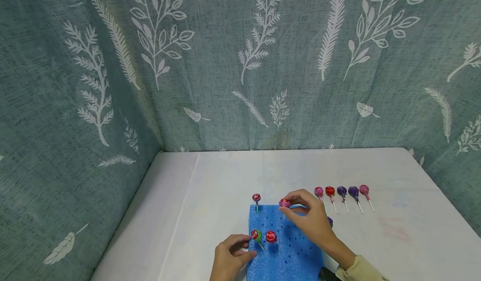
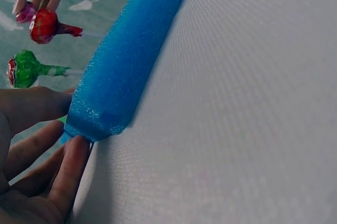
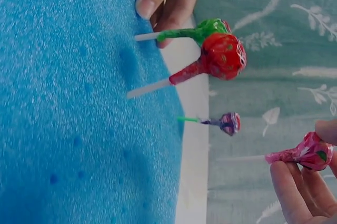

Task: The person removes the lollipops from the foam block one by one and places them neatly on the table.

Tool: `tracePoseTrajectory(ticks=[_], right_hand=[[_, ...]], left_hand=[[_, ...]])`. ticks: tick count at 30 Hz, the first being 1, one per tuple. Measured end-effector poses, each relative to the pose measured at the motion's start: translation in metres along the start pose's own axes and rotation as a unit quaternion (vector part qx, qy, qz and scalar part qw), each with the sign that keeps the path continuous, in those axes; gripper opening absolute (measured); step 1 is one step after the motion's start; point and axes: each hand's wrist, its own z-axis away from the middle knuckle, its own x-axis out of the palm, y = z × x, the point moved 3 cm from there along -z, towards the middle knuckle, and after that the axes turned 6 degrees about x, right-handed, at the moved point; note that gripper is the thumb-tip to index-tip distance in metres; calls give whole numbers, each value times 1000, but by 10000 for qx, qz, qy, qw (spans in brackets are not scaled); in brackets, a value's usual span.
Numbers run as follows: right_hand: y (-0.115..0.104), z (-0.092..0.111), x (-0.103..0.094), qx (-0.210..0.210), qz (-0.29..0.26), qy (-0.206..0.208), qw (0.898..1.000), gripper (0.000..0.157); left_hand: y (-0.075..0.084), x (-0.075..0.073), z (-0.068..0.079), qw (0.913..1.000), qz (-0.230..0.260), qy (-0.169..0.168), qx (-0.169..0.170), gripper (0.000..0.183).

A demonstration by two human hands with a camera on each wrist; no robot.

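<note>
My right hand pinches a pink lollipop by its wrapped head, over the far part of a blue foam block. In the right wrist view this pink lollipop has its white stick pointing at the foam, with the tip apart from it. My left hand grips the block's left edge, its fingers against the foam side. Near that hand, a green-and-red lollipop and a red lollipop stand with their sticks in the foam. A smaller dark-wrapped lollipop on a green stick stands at the far left corner.
Small holes dot the foam's top. Right of the block, several pink, red and purple lollipops lie in a row on the white table. A purple lollipop is partly hidden behind my right hand. A patterned green curtain hangs behind.
</note>
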Motion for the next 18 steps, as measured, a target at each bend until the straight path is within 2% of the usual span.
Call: tracePoseTrajectory(ticks=[7,14,18], right_hand=[[2,0,-9,76,233,168,9996,24],[33,-1,-21,82,283,254,9992,23],[36,0,-28,196,357,335,9986,23]], left_hand=[[0,0,0,10000,28,-15,13,36],[1,-1,1,10000,53,-17,-24,36],[0,0,1,10000,19,18,-45,36]])
